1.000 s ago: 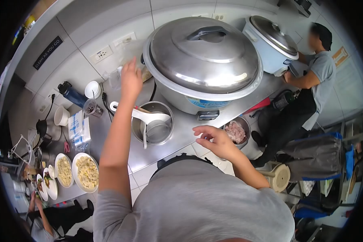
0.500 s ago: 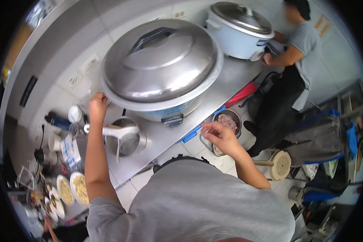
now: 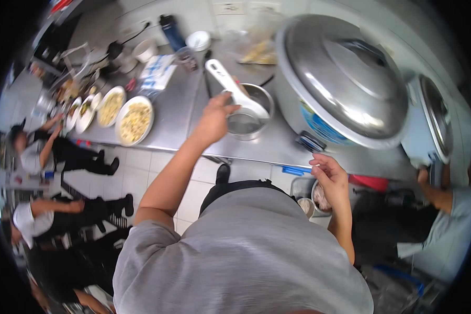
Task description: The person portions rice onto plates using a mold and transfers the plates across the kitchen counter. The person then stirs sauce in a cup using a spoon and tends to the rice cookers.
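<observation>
My left hand (image 3: 216, 119) is at the left rim of a metal pot (image 3: 267, 123), fingers apart, close to the handle of a white ladle or scoop (image 3: 229, 80) lying across the pot. Whether the fingertips touch the pot or a utensil is not clear. A strainer (image 3: 243, 123) rests inside the pot. My right hand (image 3: 329, 174) hovers in front of the counter edge, fingers loosely curved and apart, holding nothing. Behind it stands a large cooker (image 3: 303, 112) with a domed metal lid (image 3: 350, 78).
Plates of food (image 3: 135, 121) stand on the counter (image 3: 178, 112) at left. A blue bottle (image 3: 171, 32), cup (image 3: 186, 58) and plastic bag (image 3: 256, 51) are further back. A second cooker (image 3: 418, 123) is at right. Co-workers stand at left and right. A meat bowl (image 3: 320, 198) sits below.
The view has swung left, so the large cooker appears further right. My left hand has moved from beside the cooker to the metal pot, its fingers now spread. My right hand stays raised.
</observation>
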A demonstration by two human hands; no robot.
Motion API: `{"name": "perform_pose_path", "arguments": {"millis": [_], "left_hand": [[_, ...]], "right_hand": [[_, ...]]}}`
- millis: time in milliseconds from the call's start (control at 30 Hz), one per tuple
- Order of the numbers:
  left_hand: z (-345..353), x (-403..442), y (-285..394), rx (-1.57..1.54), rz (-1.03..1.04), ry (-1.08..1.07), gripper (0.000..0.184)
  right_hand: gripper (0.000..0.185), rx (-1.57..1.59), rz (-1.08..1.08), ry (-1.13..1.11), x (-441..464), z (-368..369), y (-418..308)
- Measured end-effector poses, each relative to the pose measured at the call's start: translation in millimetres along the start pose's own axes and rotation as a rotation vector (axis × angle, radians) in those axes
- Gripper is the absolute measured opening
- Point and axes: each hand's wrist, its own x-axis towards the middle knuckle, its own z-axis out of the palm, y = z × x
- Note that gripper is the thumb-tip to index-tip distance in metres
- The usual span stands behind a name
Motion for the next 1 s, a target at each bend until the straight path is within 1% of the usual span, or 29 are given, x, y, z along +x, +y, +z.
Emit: {"name": "perform_pose_path", "arguments": {"millis": [33, 133, 233, 267, 367, 467, 533, 633, 733, 800, 833, 900, 933, 967, 1000], "left_hand": [[-5, -8, 5, -0.090, -0.059, -0.017, 0.018], [-24, -25, 6, -0.266, -0.296, -0.155, 0.021], [-37, -36, 12, -0.278, -0.208, 0.299, 0.014], [-36, -38, 5, -0.285, -0.203, 0.413, 0.010], [-37, -57, -39, -0.302, -0.190, 0.293, 0.014], [-36, -74, -62, -0.373, -0.499, 0.020, 0.018], [-40, -86, -66, -0.383, -0.505, -0.020, 0.020], [-52, -118, -85, -0.677, -0.423, -0.134, 0.019], [-71, -154, -126, -0.752, -0.496, -0.283, 0.019], [-86, -174, -156, -0.716, -0.538, -0.294, 0.018], [-95, -181, -168, -0.701, -0.547, -0.312, 0.018], [-114, -191, -187, -0.717, -0.630, -0.295, 0.016], [-121, -191, -194, -0.731, -0.644, -0.316, 0.015], [-128, -189, -198, -0.763, -0.637, -0.294, 0.015], [-132, -190, -201, -0.801, -0.620, -0.286, 0.015]], "right_hand": [[0.032, -0.008, -0.008, -0.030, 6, 7, 0], [0.031, -0.035, -0.022, -0.093, 14, 30, -4], [0.031, -0.072, -0.024, -0.148, 16, 52, -9], [0.031, -0.058, -0.021, -0.155, 17, 59, -7], [0.032, -0.066, -0.008, -0.160, 18, 80, -11], [0.032, -0.007, 0.061, -0.153, 21, 110, -19], [0.031, -0.010, 0.074, -0.159, 24, 137, -25], [0.031, 0.024, 0.074, -0.193, 32, 190, -41], [0.032, 0.061, 0.060, -0.241, 44, 250, -48], [0.031, 0.084, 0.065, -0.286, 49, 287, -48], [0.030, 0.055, 0.036, -0.332, 52, 304, -47], [0.029, 0.000, -0.004, -0.375, 56, 334, -53], [0.029, -0.040, -0.031, -0.399, 56, 344, -64], [0.028, -0.081, -0.053, -0.402, 57, 354, -75], [0.028, -0.063, -0.034, -0.400, 57, 360, -80]]}}
